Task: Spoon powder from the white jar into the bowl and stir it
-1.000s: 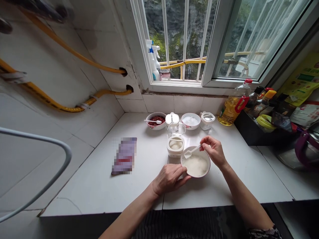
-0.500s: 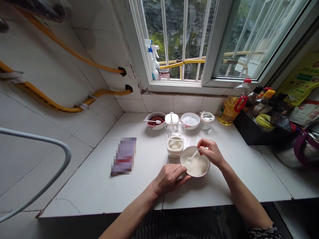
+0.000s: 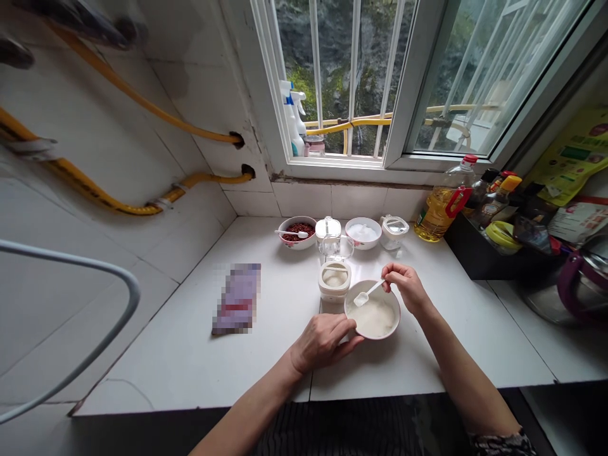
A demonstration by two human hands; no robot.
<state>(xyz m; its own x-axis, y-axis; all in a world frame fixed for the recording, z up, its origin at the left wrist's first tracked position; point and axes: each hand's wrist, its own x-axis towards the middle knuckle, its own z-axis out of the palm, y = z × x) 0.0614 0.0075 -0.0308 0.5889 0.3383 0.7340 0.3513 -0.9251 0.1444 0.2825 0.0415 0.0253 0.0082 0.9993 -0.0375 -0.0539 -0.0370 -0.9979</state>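
Note:
My left hand (image 3: 327,340) grips the lower left rim of a bowl (image 3: 396,324), thumb and fingers on either side of its edge. Pale white powder or grains (image 3: 377,318) lie in this bowl. Between the fingertips of my right hand (image 3: 405,286) is the handle of a small white spoon (image 3: 363,298); its scoop hangs over the bowl's upper left part. Whether the scoop holds any of the white stuff is hard to tell. Just behind the bowl's left side stands a seasoning jar (image 3: 334,293), its clear lid (image 3: 337,248) raised and pale contents inside.
Along the back wall stand a bowl of dark red bits (image 3: 297,233) with a white spoon, a closed white jar (image 3: 327,226), a bowl of white grains (image 3: 363,232) and a clear-lidded jar (image 3: 395,231). An oil bottle (image 3: 432,212) and black bottle box (image 3: 479,253) are right. A blurred purple packet (image 3: 237,301) lies left.
My right hand has lifted the spoon slightly up out of the white contents, and its scoop now shows more fully. My left hand keeps its hold on the bowl.

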